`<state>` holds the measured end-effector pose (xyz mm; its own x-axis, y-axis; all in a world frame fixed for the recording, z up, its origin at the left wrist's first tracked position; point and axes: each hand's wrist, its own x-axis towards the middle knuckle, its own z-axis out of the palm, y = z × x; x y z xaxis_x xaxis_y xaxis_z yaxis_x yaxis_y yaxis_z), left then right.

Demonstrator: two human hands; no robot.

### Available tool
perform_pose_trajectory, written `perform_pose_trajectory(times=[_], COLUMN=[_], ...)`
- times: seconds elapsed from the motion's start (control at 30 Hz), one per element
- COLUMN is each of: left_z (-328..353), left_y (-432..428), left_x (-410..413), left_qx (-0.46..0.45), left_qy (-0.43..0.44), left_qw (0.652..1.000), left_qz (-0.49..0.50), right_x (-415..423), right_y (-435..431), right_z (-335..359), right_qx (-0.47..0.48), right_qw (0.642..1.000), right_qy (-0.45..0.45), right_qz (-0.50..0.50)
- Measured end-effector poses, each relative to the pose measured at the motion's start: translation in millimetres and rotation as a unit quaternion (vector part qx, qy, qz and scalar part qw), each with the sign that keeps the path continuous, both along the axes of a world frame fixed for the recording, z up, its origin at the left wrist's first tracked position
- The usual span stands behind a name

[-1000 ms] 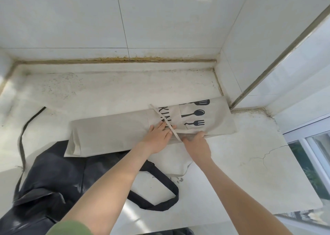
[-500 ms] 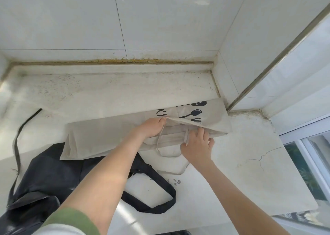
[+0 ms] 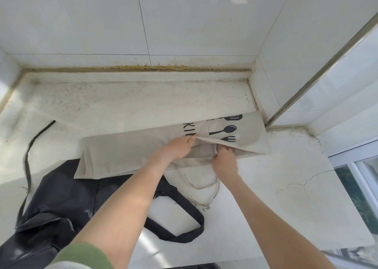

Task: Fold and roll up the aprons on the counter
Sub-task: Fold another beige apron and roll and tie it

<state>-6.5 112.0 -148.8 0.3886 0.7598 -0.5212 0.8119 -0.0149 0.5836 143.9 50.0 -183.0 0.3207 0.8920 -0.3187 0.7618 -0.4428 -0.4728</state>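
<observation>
Head view, mid-frame: strap (image 3: 202,187) no longer lies across the beige apron (image 3: 126,150); it dangles below; left hand (image 3: 178,148) pinches the fold edge up; right hand (image 3: 224,160) curls round cloth underneath; tucking before rolling, I guess.

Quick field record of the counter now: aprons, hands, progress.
beige apron: folded to a long strip, utensil print at right end
left hand: pinches its near edge
right hand: grips same edge, alongside
black apron: bunched near left, partly under the beige apron
counter: cracked at right
progress: neither rolled yet
</observation>
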Motion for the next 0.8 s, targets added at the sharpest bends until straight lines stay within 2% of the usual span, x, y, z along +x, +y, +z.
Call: perform_pose_trajectory(times=[0.2, 0.27, 0.33, 0.37, 0.43, 0.5, 0.53, 0.7, 0.8], left_z=[5.2, 0.7, -5.4, -10.3, -23.4, -38.0, -43.3, -46.3, -48.7], left_y=[-4.9, -5.2, -8.9, -13.0, -23.8, -36.4, -41.6, -45.7, -45.6], left_x=[0.2, -0.7, -1.6, -2.2, -1.8, 0.8, 3.6, 12.0, 16.0], left_qx=[0.016, 0.025, 0.045, 0.056, 0.08, 0.099, 0.103, 0.18, 0.193], left_qy=[-0.019, -0.027, -0.028, -0.011, 0.085, 0.187, 0.211, 0.229, 0.208], left_qw=[1.0, 0.999, 0.998, 0.997, 0.985, 0.96, 0.954, 0.933, 0.93], left_qz=[-0.002, -0.005, -0.029, -0.055, -0.13, -0.182, -0.185, -0.211, -0.233], right_x=[-14.1, -13.5, -7.1, -2.8, 7.5, 17.5, 21.9, 39.8, 45.7], right_y=[-15.9, -21.4, -27.2, -30.4, -38.0, -44.5, -47.3, -54.9, -56.2], right_z=[9.5, 11.6, 10.6, 9.3, 7.2, 5.4, 6.1, 15.7, 30.3], right_qx=[0.055, 0.049, 0.013, -0.01, -0.051, -0.057, -0.059, -0.137, -0.225], right_qw=[0.99, 0.985, 0.984, 0.984, 0.983, 0.986, 0.987, 0.977, 0.95], right_qy=[0.079, 0.126, 0.123, 0.098, 0.051, 0.024, 0.017, 0.064, 0.109], right_qz=[0.104, 0.111, 0.131, 0.151, 0.172, 0.156, 0.149, 0.15, 0.187])
